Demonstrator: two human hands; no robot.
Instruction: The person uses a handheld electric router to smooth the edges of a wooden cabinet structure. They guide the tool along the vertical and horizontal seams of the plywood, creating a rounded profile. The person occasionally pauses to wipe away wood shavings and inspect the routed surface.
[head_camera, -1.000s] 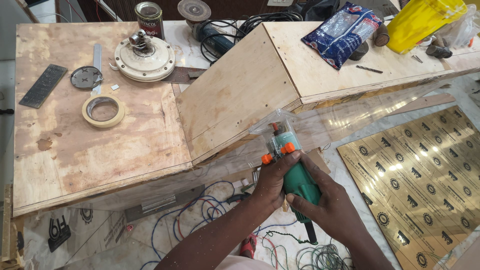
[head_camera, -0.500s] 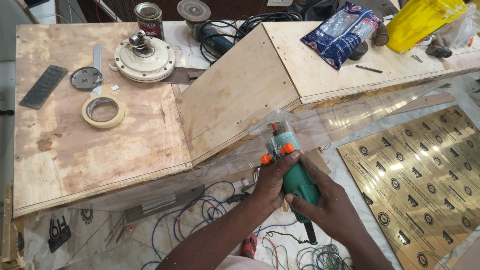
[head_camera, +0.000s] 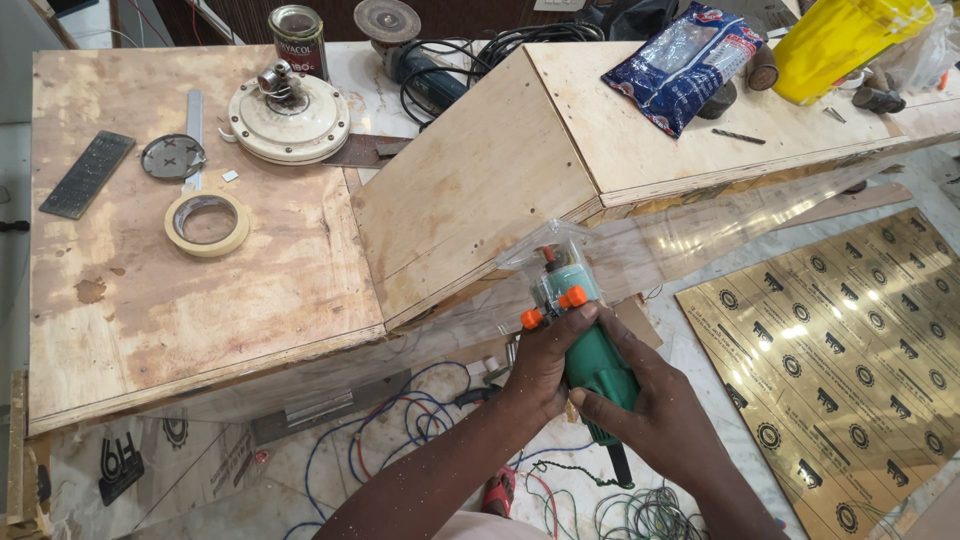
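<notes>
Change: almost nothing has shifted since the earlier frames; your hands and the tool sit at the same spot on the edge, low centre of the frame.
Tool: green trimmer router (head_camera: 590, 345) with orange knobs and a clear base, tilted so its nose meets the lower edge of the angled plywood panel (head_camera: 470, 200). It appears to be pressed against the clear acrylic sheet (head_camera: 700, 240) that runs along the panel's front, probably so the base rides flat on that sheet.
Left hand: your left hand (head_camera: 545, 365) wraps the upper body of the router from the left, fingers curled closed around it just below the orange knobs, a grip that steadies the nose.
Right hand: your right hand (head_camera: 655, 415) clasps the lower body from the right, fingers closed over the green housing, near where the cord leaves the tool.
Bench, upper left: roll of masking tape (head_camera: 207, 222), round metal disc (head_camera: 172, 157), dark perforated strip (head_camera: 87, 174) and a cream round fixture (head_camera: 289, 117) lie well apart from the cut.
Bench, top: tin can (head_camera: 298, 38), angle grinder (head_camera: 400, 40), blue packet (head_camera: 685, 62), yellow bag (head_camera: 845, 40).
Floor, right: gold patterned sheet (head_camera: 850, 370). Loose coloured wires (head_camera: 400, 430) lie under your forearms.
</notes>
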